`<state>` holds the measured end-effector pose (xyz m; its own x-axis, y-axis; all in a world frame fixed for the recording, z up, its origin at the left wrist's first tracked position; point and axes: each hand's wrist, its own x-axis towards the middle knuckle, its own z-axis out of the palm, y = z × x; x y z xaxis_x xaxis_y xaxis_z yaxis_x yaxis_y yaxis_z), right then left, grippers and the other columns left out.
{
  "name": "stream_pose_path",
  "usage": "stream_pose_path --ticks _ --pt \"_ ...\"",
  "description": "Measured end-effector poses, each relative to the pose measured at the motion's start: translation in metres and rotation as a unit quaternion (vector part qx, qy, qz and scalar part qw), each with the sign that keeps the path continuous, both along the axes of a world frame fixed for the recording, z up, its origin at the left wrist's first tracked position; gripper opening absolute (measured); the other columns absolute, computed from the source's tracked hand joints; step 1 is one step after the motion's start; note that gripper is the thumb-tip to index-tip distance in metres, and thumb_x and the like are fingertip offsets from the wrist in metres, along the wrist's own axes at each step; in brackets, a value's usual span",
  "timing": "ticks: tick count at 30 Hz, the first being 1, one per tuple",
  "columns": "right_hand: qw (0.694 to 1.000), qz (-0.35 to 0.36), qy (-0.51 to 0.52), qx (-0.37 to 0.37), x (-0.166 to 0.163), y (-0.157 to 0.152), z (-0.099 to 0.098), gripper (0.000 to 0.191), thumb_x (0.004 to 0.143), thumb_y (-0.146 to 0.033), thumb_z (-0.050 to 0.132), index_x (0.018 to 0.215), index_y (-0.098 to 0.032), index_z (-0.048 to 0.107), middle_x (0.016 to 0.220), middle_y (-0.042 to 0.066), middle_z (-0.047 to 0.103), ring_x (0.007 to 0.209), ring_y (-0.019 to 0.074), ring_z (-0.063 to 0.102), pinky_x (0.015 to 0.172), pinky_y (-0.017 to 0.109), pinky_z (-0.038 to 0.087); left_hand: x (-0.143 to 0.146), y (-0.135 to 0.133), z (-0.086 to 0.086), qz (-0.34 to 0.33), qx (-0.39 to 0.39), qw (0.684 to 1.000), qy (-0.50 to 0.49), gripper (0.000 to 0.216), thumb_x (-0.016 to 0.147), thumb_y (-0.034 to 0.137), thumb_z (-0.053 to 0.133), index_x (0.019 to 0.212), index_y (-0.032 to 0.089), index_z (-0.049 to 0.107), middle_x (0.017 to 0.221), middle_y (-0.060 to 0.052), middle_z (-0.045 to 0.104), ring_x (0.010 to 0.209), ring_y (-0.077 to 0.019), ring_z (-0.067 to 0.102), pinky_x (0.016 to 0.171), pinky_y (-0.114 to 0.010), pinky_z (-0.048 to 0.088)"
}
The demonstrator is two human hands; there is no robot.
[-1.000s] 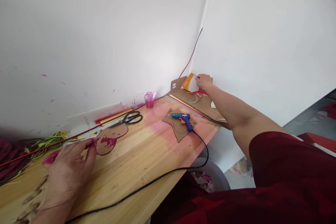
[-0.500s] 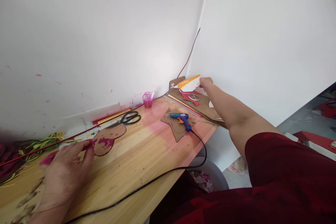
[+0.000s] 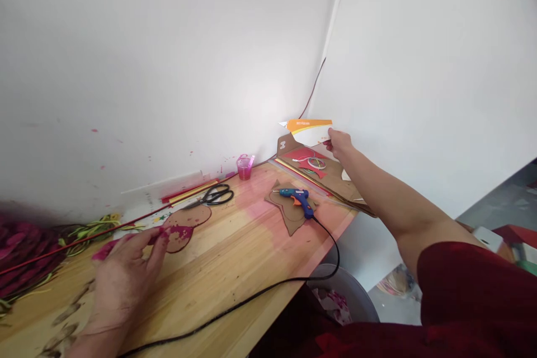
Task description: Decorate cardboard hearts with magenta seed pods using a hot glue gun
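At the left, my left hand [image 3: 128, 268] is closed in a pinch on a thin magenta piece [image 3: 104, 249], part of which sticks out behind the fingers. Its fingertips are over the edge of a rounded cardboard cutout [image 3: 197, 215] with magenta patches; whether they touch it I cannot tell. Far right, my right hand [image 3: 339, 142] grips an orange and white printed card [image 3: 312, 133] by its right end, raised above a cardboard stack. Between the hands, a blue hot glue gun [image 3: 297, 197] lies on a cut piece of cardboard [image 3: 289, 222].
Black scissors [image 3: 216, 194] lie beyond the cutout, near a cup of pink liquid [image 3: 244, 169]. Red and white rings [image 3: 315, 163] rest on the cardboard stack [image 3: 335, 179]. A black cord [image 3: 260, 285] crosses the table. Below its edge stands a grey bin [image 3: 363, 291].
My right hand has raised the card and turned it more level, away from the stack. My left hand has shifted right, further over the cutout, carrying the magenta piece. The view has turned slightly.
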<state>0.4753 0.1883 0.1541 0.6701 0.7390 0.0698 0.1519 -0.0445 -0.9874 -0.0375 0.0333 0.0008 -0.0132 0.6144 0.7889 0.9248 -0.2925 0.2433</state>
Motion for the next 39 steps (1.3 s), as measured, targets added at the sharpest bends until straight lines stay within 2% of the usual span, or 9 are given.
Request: stream_pose_path --ticks 6,11,14,17,22,26,31,36,39 --pt "0.98 0.178 0.047 0.071 -0.074 -0.035 -0.004 0.016 0.093 -0.028 0.06 0.08 -0.019 0.055 0.068 0.0 0.064 0.053 0.0104 0.057 0.048 0.022 0.046 0.005 -0.003 0.01 -0.09 -0.019 0.996 -0.007 0.025 0.089 0.034 0.056 0.07 0.023 0.068 0.071 -0.004 0.071 0.069 -0.0204 0.063 0.067 -0.032 0.048" --pt "0.925 0.351 0.076 0.123 -0.14 -0.068 -0.017 0.026 0.077 -0.04 0.076 0.079 -0.02 0.06 0.074 0.0 0.064 0.059 0.0117 0.056 0.051 0.023 0.045 0.01 -0.006 0.01 -0.107 -0.056 0.983 -0.139 0.027 0.087 0.034 0.058 0.104 0.02 0.072 0.096 -0.009 0.075 0.09 -0.0241 0.068 0.083 -0.037 0.052" --pt "0.921 0.344 0.011 0.182 -0.176 -0.09 -0.023 0.026 0.077 -0.044 0.074 0.079 -0.022 0.062 0.077 0.001 0.064 0.064 0.0141 0.058 0.052 0.025 0.044 0.016 -0.012 0.015 -0.156 -0.123 0.95 -0.24 0.026 0.086 0.042 0.062 0.091 0.02 0.075 0.09 -0.008 0.075 0.083 -0.024 0.069 0.08 -0.036 0.052" --pt "0.911 0.257 -0.163 0.28 -0.209 -0.119 -0.03 0.016 0.087 -0.041 0.064 0.084 -0.025 0.063 0.079 0.002 0.066 0.072 0.0193 0.061 0.063 0.033 0.049 0.023 -0.019 0.023 -0.278 -0.219 0.867 -0.351 0.032 0.086 0.048 0.062 0.094 0.02 0.075 0.093 -0.008 0.075 0.086 -0.0229 0.068 0.081 -0.035 0.053" --pt "0.722 0.309 -0.483 0.387 -0.258 -0.168 -0.061 0.017 0.09 -0.026 0.063 0.102 -0.034 0.072 0.101 0.002 0.074 0.094 0.0255 0.065 0.086 0.046 0.048 0.029 -0.026 0.03 -0.434 -0.29 0.692 -0.498 0.069 0.082 0.072 0.052 0.131 0.023 0.062 0.127 -0.014 0.066 0.105 -0.0273 0.066 0.087 -0.042 0.053" --pt "0.644 0.349 -0.556 0.392 -0.288 -0.186 -0.093 0.024 0.093 -0.021 0.06 0.106 -0.037 0.072 0.104 -0.004 0.075 0.093 0.021 0.063 0.082 0.043 0.041 0.03 -0.025 0.033 -0.407 -0.296 0.647 -0.573 0.064 0.076 0.066 0.065 0.122 0.021 0.066 0.114 -0.012 0.071 0.097 -0.0277 0.068 0.077 -0.037 0.055" --pt "0.665 0.379 -0.533 0.36 -0.297 -0.184 -0.099 0.02 0.088 -0.045 0.068 0.1 -0.03 0.072 0.111 0.002 0.073 0.11 0.0271 0.057 0.09 0.046 0.039 0.026 -0.018 0.034 -0.351 -0.25 0.651 -0.625 0.054 0.064 0.032 0.086 0.113 0.02 0.067 0.097 -0.005 0.075 0.082 -0.0184 0.069 0.077 -0.029 0.053" --pt "0.793 0.311 -0.408 0.328 -0.288 -0.157 -0.076 0.033 0.086 -0.042 0.068 0.115 -0.028 0.064 0.119 0.009 0.067 0.114 0.0303 0.056 0.099 0.05 0.04 0.02 -0.014 0.032 -0.342 -0.252 0.678 -0.6 0.06 0.067 0.034 0.085 0.12 0.02 0.062 0.1 -0.007 0.075 0.082 -0.0197 0.069 0.074 -0.031 0.054" --pt "0.85 0.356 -0.299 0.249 -0.284 -0.136 -0.072 0.034 0.085 -0.04 0.067 0.113 -0.023 0.061 0.109 0.009 0.068 0.099 0.0261 0.062 0.082 0.04 0.048 0.02 -0.015 0.031 -0.346 -0.268 0.685 -0.583 0.06 0.068 0.033 0.084 0.122 0.021 0.062 0.101 -0.006 0.075 0.077 -0.0184 0.069 0.07 -0.029 0.054"
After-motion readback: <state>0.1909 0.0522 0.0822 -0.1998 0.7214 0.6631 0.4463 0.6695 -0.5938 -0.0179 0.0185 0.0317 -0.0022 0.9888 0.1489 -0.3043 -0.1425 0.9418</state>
